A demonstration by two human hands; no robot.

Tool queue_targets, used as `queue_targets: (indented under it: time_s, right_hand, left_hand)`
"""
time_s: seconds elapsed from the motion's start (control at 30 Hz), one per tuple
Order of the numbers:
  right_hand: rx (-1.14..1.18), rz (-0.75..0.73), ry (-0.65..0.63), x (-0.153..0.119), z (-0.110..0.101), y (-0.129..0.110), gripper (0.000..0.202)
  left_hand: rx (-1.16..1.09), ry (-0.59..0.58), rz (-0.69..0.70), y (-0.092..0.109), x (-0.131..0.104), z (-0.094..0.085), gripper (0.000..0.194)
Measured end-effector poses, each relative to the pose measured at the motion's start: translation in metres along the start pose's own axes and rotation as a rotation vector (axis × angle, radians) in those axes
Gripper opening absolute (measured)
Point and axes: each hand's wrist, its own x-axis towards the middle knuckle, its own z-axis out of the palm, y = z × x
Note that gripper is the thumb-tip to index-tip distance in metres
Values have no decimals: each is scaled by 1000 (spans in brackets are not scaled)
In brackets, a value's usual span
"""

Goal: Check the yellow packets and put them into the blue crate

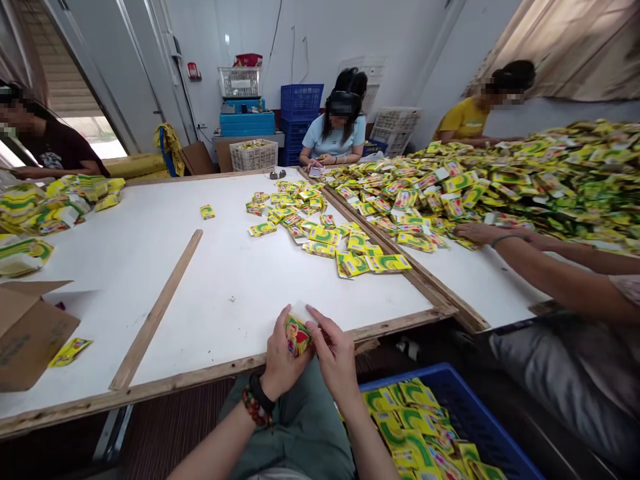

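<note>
A small yellow-green printed carton [299, 335] with a white flap standing up at its top is between my hands, just over the table's front edge. My left hand [283, 357] wraps round its left side, with a dark band and a beaded bracelet on the wrist. The fingers of my right hand [334, 353] pinch the carton at its upper right, near the flap. Beyond my hands, a loose pile of similar cartons [320, 235] lies on the white table [200, 313]. Whether anything is inside the held carton is hidden.
At my lower right stands a blue crate [467, 400] of cartons. Wooden strips [160, 307] divide the table. A cardboard box [35, 340] and a yellow packet [71, 352] lie left. A large carton heap [525, 180] fills the right, where a co-worker's hand [475, 233] reaches. Other people sit around.
</note>
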Motion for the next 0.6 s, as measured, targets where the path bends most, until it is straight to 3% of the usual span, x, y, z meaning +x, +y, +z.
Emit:
queue_targets:
  time_s: [0.13,0.2,0.27,0.33,0.47,0.6]
  right_hand:
    - [273,203,-44,4,1,10,73]
    - [448,289,-166,6,0,12,67]
    - [502,313,-253,5,0,10,48]
    - [403,231,-250,2,1,5,37]
    - [84,12,-193,-4,4,-3,31]
    - [-17,82,-128,-1,3,-2,33]
  left_hand:
    - [21,54,146,-7,1,5,44]
    - [38,45,197,-11,1,6,43]
    - [74,6,187,-15,0,5,54]
    - [106,-63,152,-16,0,5,63]
    - [129,-167,135,-13,0,3,54]
    - [101,-179,71,-8,1,3,58]
